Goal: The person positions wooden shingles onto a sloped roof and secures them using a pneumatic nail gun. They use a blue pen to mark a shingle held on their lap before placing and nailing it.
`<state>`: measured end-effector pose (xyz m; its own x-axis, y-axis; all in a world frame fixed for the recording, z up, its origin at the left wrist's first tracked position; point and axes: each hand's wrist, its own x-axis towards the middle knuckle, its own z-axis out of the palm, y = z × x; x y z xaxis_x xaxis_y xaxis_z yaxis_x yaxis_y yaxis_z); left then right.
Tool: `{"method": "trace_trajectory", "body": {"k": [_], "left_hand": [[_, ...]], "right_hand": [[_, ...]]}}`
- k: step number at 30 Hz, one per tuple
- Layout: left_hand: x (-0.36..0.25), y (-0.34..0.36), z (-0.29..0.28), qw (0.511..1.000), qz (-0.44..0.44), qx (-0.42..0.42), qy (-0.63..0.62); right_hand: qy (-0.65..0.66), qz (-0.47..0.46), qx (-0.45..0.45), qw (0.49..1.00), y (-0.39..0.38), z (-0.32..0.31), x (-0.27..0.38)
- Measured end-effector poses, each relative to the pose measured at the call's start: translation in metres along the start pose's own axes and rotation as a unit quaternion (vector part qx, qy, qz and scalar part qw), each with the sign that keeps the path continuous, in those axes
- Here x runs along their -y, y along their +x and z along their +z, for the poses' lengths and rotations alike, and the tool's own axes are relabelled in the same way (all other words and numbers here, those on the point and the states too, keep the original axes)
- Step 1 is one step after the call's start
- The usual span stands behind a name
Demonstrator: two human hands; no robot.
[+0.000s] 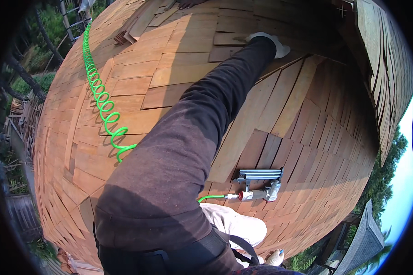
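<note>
Wooden shingles [133, 71] are glowing orange and tan, forming a staggered brickwork pattern, some pieces showing reddish and greyish brown. The coiled air hose [101, 95] is blazing bright green! The pneumatic nailer [260, 194] is flashing silver-grey, its collar showing red. The plain garment [156, 160] is reading dark brown, white cloth [238, 224] is gleaming, and the sky [401, 183] is shining pale blue.
</note>
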<state>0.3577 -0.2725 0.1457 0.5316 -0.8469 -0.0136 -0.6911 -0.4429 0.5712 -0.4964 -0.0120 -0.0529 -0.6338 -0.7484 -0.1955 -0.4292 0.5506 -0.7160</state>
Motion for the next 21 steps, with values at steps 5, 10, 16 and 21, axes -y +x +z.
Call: {"method": "trace_trajectory", "body": {"k": [5,10,16,21], "left_hand": [[-0.006,-0.022,0.011,0.991,-0.094,-0.07,-0.059],[-0.006,-0.018,0.017,0.992,-0.076,-0.083,-0.056],[0.002,-0.009,0.017,0.994,-0.038,-0.08,-0.057],[-0.001,-0.026,0.009,0.997,0.032,-0.048,-0.052]], "right_hand": [[-0.036,-0.017,0.042,0.998,0.018,0.006,-0.006],[-0.041,-0.03,0.052,0.997,0.017,0.011,-0.006],[-0.056,-0.001,0.068,0.996,0.007,0.02,0.005],[-0.005,0.014,0.073,0.997,0.003,0.012,-0.001]]}}
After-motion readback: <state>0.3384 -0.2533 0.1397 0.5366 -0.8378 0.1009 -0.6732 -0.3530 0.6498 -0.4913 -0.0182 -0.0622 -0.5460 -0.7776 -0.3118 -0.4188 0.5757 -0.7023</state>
